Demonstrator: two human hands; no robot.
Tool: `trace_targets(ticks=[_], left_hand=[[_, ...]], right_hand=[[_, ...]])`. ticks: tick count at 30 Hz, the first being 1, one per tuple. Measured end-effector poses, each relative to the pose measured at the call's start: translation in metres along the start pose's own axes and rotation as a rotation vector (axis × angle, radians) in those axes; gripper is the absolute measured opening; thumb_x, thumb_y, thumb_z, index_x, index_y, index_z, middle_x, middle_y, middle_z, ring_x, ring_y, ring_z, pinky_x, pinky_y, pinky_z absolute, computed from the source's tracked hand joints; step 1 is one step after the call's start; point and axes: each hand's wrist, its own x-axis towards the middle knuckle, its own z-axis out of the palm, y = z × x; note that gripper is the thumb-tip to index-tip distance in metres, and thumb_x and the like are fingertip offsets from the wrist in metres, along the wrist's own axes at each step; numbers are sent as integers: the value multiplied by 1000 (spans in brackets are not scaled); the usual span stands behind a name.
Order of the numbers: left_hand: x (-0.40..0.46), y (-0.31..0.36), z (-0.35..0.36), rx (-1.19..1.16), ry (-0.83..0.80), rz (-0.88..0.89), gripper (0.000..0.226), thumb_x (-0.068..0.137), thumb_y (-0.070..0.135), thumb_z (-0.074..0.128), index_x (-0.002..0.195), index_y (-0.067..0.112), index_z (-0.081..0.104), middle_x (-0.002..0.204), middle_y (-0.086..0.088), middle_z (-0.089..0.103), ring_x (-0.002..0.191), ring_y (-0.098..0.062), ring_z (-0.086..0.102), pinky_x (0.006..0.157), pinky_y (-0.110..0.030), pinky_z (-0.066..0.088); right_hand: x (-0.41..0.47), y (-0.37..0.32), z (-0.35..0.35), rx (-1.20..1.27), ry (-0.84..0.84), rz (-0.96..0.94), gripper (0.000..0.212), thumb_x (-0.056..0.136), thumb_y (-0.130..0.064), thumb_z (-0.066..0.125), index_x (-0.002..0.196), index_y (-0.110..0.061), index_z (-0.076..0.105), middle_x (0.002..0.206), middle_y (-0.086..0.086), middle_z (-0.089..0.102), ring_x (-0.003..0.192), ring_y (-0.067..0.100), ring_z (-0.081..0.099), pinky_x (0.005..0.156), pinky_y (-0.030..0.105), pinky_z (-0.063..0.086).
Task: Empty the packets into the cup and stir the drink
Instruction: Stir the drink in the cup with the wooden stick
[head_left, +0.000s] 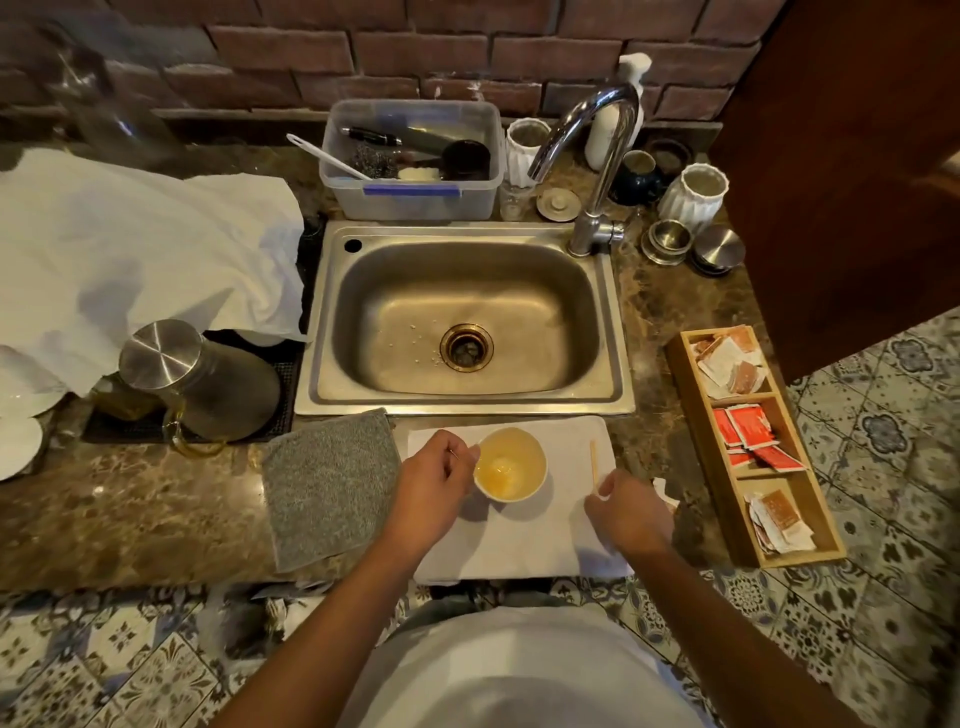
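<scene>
A white paper cup (511, 465) with pale yellow liquid stands on a white cloth (519, 545) at the counter's front edge. My left hand (434, 480) holds the cup's left side, fingers curled against its rim. A thin wooden stir stick (594, 462) lies on the cloth to the right of the cup. My right hand (626, 512) pinches the stick's near end. A wooden tray (727, 493) at the right holds packets: white-and-brown ones at the far end, red packets (750, 431) in the middle, more brown-and-white ones at the near end.
A steel sink (465, 317) with a tap (597, 156) lies behind the cloth. A grey cloth (330, 486) lies left of the cup. A steel-lidded jug (197, 384) lies on a black mat at the left. A plastic tub (413, 161) and jars stand at the back.
</scene>
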Motion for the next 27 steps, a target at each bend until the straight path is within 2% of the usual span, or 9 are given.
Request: trace_targets(ticks=[3,5,9,13,15,19,22,24,27], left_hand=[[2,0,-2,28,-18,9,25,99,43,56,86,22,59,71,3,69,64,-13,67,59,-35,53],[5,-1,-3,61,-37,29,28,100,44,54,83,21,58,69,2,68,65,-16,66,61,-40,52],[8,-1,-5,107,-85,42,33,101,44,50,84,18,61,71,0,67,70,-20,64,65,-44,52],[7,0,-7,93,-105,43,34,102,43,50,83,16,60,72,-3,67,72,-24,65,65,-46,51],[7,-1,-8,89,-109,42,35,102,43,50,82,16,60,72,-4,67,72,-25,66,65,-46,52],[6,0,-8,78,-109,36,36,101,44,50,81,17,60,71,-4,67,70,-25,65,62,-48,53],[7,1,-7,80,-104,34,37,102,44,50,80,15,59,72,-6,67,68,-27,64,60,-49,52],[7,1,-6,67,-100,30,39,102,44,50,78,14,59,71,-8,66,61,-24,60,57,-49,51],[7,-1,-5,55,-96,23,40,102,42,50,77,12,58,69,-9,65,60,-18,56,58,-46,49]], right_hand=[[-2,-2,-1,8,26,33,23,90,-40,63,107,-24,62,103,-2,70,87,16,60,70,27,45],[-4,-3,-1,-3,24,53,21,90,-40,63,104,-25,63,99,-3,70,85,15,61,68,26,44],[-4,-4,-1,34,10,81,14,87,-33,62,80,-22,65,72,-5,60,67,14,59,60,24,48],[-2,-3,1,104,-28,99,20,81,-34,64,70,-18,67,65,-2,64,65,18,66,64,26,57],[-2,-4,1,130,-39,112,23,79,-36,65,72,-15,71,67,1,70,65,20,70,68,30,61],[-11,-8,-12,196,-1,95,18,84,-31,66,71,-19,67,60,-1,69,57,14,67,63,27,56],[-16,-9,-25,320,81,6,14,90,-23,66,77,-19,63,63,-1,67,54,14,65,55,28,52],[-20,-9,-35,447,127,-76,11,93,-18,65,82,-18,62,70,2,69,60,19,68,54,31,56],[-28,-14,-55,620,153,-171,2,99,-16,61,101,-15,62,83,1,72,74,18,72,65,32,61]])
